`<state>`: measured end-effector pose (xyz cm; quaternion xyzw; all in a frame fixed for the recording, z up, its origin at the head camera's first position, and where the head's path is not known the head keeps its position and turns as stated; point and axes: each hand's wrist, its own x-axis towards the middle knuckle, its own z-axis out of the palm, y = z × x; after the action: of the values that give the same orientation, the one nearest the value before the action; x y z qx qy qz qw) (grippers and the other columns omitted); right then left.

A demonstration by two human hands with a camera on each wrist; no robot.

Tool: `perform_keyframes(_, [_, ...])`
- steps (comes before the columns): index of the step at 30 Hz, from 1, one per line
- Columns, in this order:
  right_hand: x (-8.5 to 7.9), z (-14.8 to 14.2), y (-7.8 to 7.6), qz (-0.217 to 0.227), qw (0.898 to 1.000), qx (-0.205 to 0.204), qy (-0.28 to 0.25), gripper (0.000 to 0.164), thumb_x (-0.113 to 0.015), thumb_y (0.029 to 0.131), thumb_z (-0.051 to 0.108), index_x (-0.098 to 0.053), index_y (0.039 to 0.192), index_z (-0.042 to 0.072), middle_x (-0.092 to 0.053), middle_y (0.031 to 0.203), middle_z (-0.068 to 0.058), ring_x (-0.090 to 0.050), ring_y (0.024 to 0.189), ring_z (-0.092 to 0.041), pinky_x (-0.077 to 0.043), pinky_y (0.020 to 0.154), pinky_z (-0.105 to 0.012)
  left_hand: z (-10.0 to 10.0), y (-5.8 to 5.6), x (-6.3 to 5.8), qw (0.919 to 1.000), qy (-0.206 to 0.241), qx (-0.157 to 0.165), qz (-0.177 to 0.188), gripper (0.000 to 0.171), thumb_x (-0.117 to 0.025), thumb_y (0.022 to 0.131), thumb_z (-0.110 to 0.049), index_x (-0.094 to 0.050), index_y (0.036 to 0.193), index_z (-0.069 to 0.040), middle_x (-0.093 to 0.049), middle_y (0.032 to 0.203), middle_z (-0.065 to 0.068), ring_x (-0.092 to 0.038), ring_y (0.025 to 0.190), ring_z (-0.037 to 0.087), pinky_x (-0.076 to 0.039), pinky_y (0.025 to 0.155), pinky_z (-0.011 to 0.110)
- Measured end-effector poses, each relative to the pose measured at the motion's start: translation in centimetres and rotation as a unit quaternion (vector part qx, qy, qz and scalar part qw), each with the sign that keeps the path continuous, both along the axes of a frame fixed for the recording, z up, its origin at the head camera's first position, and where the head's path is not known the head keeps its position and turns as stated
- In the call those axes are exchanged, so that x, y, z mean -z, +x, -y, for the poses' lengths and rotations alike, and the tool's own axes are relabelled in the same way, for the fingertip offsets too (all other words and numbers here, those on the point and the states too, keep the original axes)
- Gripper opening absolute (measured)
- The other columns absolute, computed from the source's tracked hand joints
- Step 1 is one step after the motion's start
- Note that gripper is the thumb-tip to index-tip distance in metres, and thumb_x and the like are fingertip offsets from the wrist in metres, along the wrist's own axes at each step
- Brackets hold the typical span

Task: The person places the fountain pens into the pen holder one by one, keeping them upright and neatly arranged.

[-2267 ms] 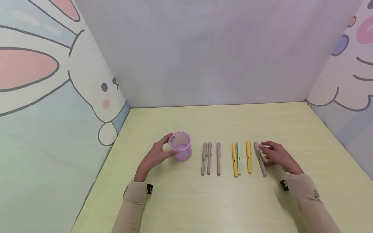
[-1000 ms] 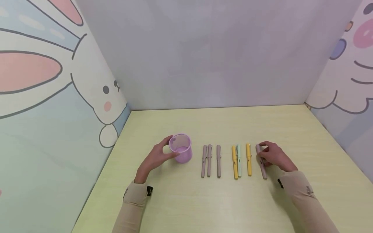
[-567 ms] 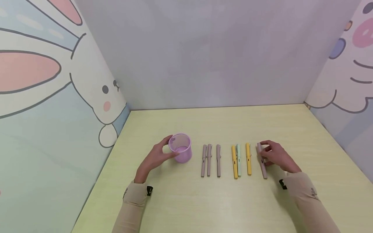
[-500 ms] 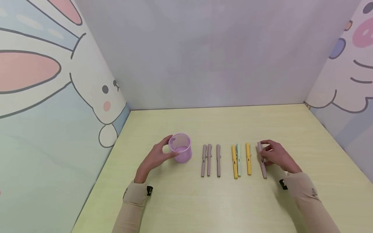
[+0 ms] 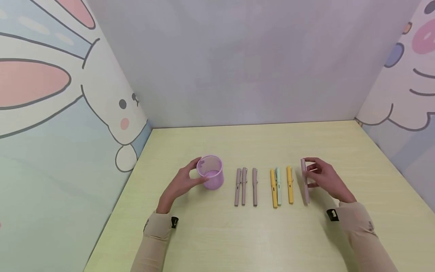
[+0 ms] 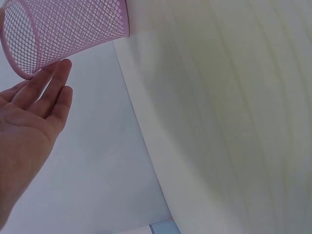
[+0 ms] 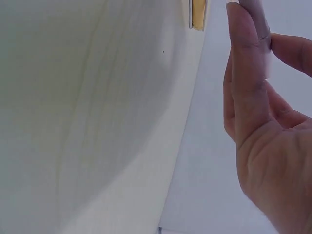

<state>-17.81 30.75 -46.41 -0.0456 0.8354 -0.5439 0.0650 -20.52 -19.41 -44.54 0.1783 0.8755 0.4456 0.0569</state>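
Note:
A pink-purple mesh pen holder stands upright on the table, with nothing visible inside. My left hand holds it from the left, thumb at the near side of the rim and fingers at the far side. In the left wrist view the fingertips touch the mesh wall. My right hand pinches a mauve-grey pen between thumb and fingers, raised off the tabletop and tilted with its far end higher. In the right wrist view this pen runs out of the top of the picture.
To the right of the holder lie several pens in a row: mauve-grey ones, yellow ones and a mint-green one against a yellow. A plain wall rises behind the wooden table; printed cartoon walls flank it.
My right hand has taken hold of the rightmost mauve-grey pen and raised it off the table, bringing it closer to straight in line with the others. The left hand and holder stay put.

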Motion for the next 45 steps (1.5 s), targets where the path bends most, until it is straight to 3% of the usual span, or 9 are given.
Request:
perform_keyframes(17, [-0.8, 1.4, -0.2, -0.100, 0.993, 0.008, -0.065, 0.053, -0.060, 0.104, 0.004, -0.037, 0.151, -0.003, -0.055, 0.115, -0.018, -0.064, 0.094, -0.011, -0.062, 0.068, -0.044, 0.1, -0.1, 0.1, 1.0000, 0.000, 0.001, 0.005, 0.085, -0.079, 0.091, -0.038, -0.038, 0.159, -0.009, -0.051, 0.153, 0.016, -0.046, 0.141, 0.037, -0.035, 0.111, 0.065])
perform_keyframes(23, [-1.0, 2.2, -0.5, -0.126, 0.989, 0.004, -0.078, 0.052, -0.061, 0.103, 0.001, -0.040, 0.151, 0.000, -0.056, 0.114, -0.010, -0.064, 0.096, -0.009, -0.062, 0.068, -0.039, 0.0, -0.1, 0.1, 1.0000, -0.003, 0.002, 0.005, 0.085, -0.080, 0.091, -0.037, -0.038, 0.159, -0.008, -0.051, 0.153, 0.016, -0.046, 0.141, 0.038, -0.036, 0.111, 0.064])
perform_keyframes(45, [-1.7, 6.1, -1.8, -0.174, 0.977, -0.020, -0.121, 0.052, -0.059, 0.102, -0.005, -0.040, 0.151, -0.002, -0.054, 0.116, -0.017, -0.063, 0.099, -0.015, -0.062, 0.068, -0.036, 0.0, 0.1, -0.2, 0.9999, -0.006, 0.000, 0.011, 0.085, -0.080, 0.091, -0.036, -0.038, 0.159, -0.008, -0.051, 0.153, 0.015, -0.047, 0.141, 0.036, -0.036, 0.111, 0.063])
